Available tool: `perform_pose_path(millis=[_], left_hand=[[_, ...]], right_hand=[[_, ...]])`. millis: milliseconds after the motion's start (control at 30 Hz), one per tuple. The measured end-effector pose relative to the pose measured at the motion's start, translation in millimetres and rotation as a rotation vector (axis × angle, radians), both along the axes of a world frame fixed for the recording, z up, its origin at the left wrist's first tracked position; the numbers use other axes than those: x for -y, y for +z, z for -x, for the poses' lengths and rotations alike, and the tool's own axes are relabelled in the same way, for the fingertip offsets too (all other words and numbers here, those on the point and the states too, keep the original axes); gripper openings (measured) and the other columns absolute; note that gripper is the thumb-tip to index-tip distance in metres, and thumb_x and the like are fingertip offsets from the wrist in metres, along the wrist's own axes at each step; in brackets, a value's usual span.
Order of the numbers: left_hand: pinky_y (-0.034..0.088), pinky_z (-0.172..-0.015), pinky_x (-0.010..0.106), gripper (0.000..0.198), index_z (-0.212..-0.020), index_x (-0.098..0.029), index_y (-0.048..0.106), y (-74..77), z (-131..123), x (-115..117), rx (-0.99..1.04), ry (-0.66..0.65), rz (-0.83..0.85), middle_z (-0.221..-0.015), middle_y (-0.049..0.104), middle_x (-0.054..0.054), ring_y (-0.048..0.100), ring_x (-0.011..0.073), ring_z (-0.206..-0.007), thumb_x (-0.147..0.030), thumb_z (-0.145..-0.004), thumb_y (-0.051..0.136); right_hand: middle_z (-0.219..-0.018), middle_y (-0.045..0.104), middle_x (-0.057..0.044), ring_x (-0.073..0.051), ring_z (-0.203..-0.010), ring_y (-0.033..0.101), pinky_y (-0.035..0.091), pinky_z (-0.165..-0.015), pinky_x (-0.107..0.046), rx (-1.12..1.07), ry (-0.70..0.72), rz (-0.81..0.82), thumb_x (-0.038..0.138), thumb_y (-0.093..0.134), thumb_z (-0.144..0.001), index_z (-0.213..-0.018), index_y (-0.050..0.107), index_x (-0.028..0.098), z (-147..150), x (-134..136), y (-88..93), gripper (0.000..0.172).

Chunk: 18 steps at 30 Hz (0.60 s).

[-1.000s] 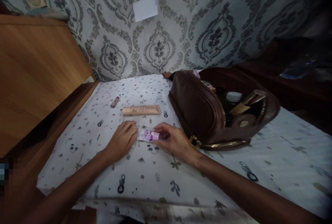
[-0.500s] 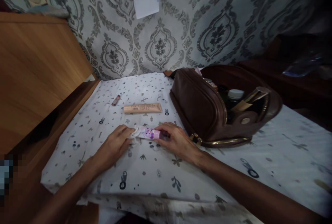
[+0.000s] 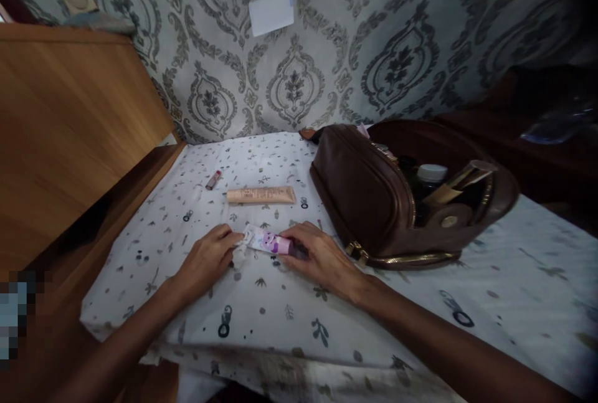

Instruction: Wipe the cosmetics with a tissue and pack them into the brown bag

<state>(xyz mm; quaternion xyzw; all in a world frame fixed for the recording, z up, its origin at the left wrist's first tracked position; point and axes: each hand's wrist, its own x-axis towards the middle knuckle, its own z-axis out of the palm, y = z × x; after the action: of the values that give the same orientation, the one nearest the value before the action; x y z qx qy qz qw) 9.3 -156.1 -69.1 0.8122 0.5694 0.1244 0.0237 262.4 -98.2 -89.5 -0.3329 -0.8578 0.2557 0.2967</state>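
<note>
My right hand (image 3: 322, 260) grips a small white, pink and purple tube (image 3: 270, 241) at its dark right end. Close over the tube's left end, my left hand (image 3: 212, 256) pinches a crumpled white piece (image 3: 240, 252) that looks like tissue or a wipe. Its fingertips partly hide where the white piece meets the tube. Just beyond lies a beige squeeze tube (image 3: 261, 195), flat on the patterned white cloth (image 3: 261, 334). Farther back on the left rests a small lipstick-like tube (image 3: 213, 180) with a reddish end.
A brown leather toiletry bag (image 3: 359, 179) stands unzipped on the right, beside my right hand. Inside it are a white-capped bottle (image 3: 430, 172) and brush-like items (image 3: 460, 184). A wooden panel (image 3: 79, 135) rises at left, and a patterned wall (image 3: 317, 48) stands behind.
The small tube has tilted slightly, its right end now lower, and more of its printed side shows. Both hands keep their holds. The whole view has shifted a little.
</note>
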Motion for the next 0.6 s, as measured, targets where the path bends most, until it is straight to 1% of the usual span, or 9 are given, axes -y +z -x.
perform_pose_path(millis=[100, 167, 233, 267, 333, 400, 467, 533, 600], left_hand=[[0.051, -0.077, 0.030, 0.034, -0.113, -0.021, 0.062, 4.1, 2, -1, 0.033, 0.006, 0.023, -0.098, 0.059, 0.005, 0.060, 0.0192, -0.090, -0.006, -0.089, 0.043], [0.051, -0.078, 0.031, 0.027, -0.114, -0.020, 0.062, 8.6, -2, -3, 0.065, 0.011, -0.027, -0.100, 0.059, 0.006, 0.060, 0.0197, -0.090, -0.015, -0.095, 0.043], [0.051, -0.081, 0.032, 0.026, -0.116, -0.019, 0.061, 15.5, -11, -6, 0.128, 0.001, -0.080, -0.103, 0.059, 0.007, 0.060, 0.0200, -0.093, -0.025, -0.098, 0.043], [0.051, -0.083, 0.032, 0.027, -0.118, -0.019, 0.060, 19.7, -17, -8, 0.162, -0.028, -0.089, -0.105, 0.059, 0.007, 0.059, 0.0198, -0.095, -0.028, -0.099, 0.044], [0.050, -0.084, 0.031, 0.027, -0.121, -0.019, 0.057, 28.5, -31, -11, 0.196, -0.132, -0.062, -0.107, 0.058, 0.006, 0.058, 0.0190, -0.097, -0.028, -0.100, 0.044], [0.050, -0.083, 0.031, 0.021, -0.114, -0.017, 0.058, 35.7, -45, -14, 0.130, -0.239, -0.018, -0.106, 0.057, 0.007, 0.056, 0.0197, -0.098, -0.026, -0.100, 0.045], [0.050, -0.079, 0.032, 0.014, -0.101, -0.015, 0.058, 39.7, -54, -16, 0.004, -0.297, 0.005, -0.104, 0.055, 0.008, 0.054, 0.0215, -0.098, -0.024, -0.098, 0.048], [0.049, -0.075, 0.032, 0.012, -0.093, -0.015, 0.057, 41.0, -54, -18, -0.104, -0.315, 0.003, -0.102, 0.053, 0.008, 0.053, 0.0226, -0.096, -0.025, -0.097, 0.051], [0.047, -0.074, 0.032, 0.012, -0.095, -0.015, 0.056, 40.6, -45, -20, -0.159, -0.318, -0.006, -0.100, 0.053, 0.008, 0.052, 0.0226, -0.094, -0.027, -0.097, 0.052]], right_hand=[[-0.093, 0.065, -0.007, -0.023, -0.089, 0.062, 0.050, -0.079, -0.036, -0.023, -0.011, 0.005, 0.023, 0.068, -0.087, -0.106, 0.064, 0.019, 0, 0, -2.9, 0.020], [-0.095, 0.065, -0.007, -0.022, -0.087, 0.064, 0.052, -0.079, -0.036, -0.048, -0.046, 0.028, 0.022, 0.070, -0.085, -0.113, 0.061, 0.018, 0, 0, -5.4, 0.030], [-0.095, 0.065, -0.006, -0.021, -0.086, 0.064, 0.053, -0.079, -0.035, -0.068, -0.062, 0.031, 0.018, 0.073, -0.081, -0.118, 0.057, 0.019, 0, 0, -7.7, 0.040], [-0.095, 0.065, -0.005, -0.021, -0.086, 0.064, 0.053, -0.079, -0.035, -0.073, -0.056, 0.012, 0.015, 0.074, -0.079, -0.118, 0.055, 0.019, 0, 0, -8.7, 0.043], [-0.096, 0.063, -0.005, -0.022, -0.089, 0.063, 0.054, -0.081, -0.035, -0.085, -0.031, -0.059, 0.009, 0.073, -0.077, -0.118, 0.052, 0.020, 0, 1, -10.6, 0.048], [-0.100, 0.061, -0.006, -0.022, -0.093, 0.062, 0.054, -0.081, -0.035, -0.101, -0.001, -0.137, 0.002, 0.071, -0.073, -0.118, 0.049, 0.020, -1, 2, -12.2, 0.053], [-0.103, 0.060, -0.006, -0.022, -0.094, 0.062, 0.054, -0.080, -0.034, -0.119, 0.029, -0.188, -0.003, 0.069, -0.071, -0.118, 0.046, 0.021, -1, 3, -13.4, 0.058], [-0.101, 0.059, -0.005, -0.022, -0.094, 0.061, 0.054, -0.080, -0.034, -0.117, 0.057, -0.219, -0.002, 0.069, -0.072, -0.118, 0.045, 0.021, -2, 4, -13.6, 0.058], [-0.099, 0.059, -0.005, -0.023, -0.095, 0.061, 0.054, -0.079, -0.034, -0.093, 0.079, -0.246, 0.001, 0.069, -0.075, -0.117, 0.045, 0.022, -1, 6, -12.4, 0.053]])
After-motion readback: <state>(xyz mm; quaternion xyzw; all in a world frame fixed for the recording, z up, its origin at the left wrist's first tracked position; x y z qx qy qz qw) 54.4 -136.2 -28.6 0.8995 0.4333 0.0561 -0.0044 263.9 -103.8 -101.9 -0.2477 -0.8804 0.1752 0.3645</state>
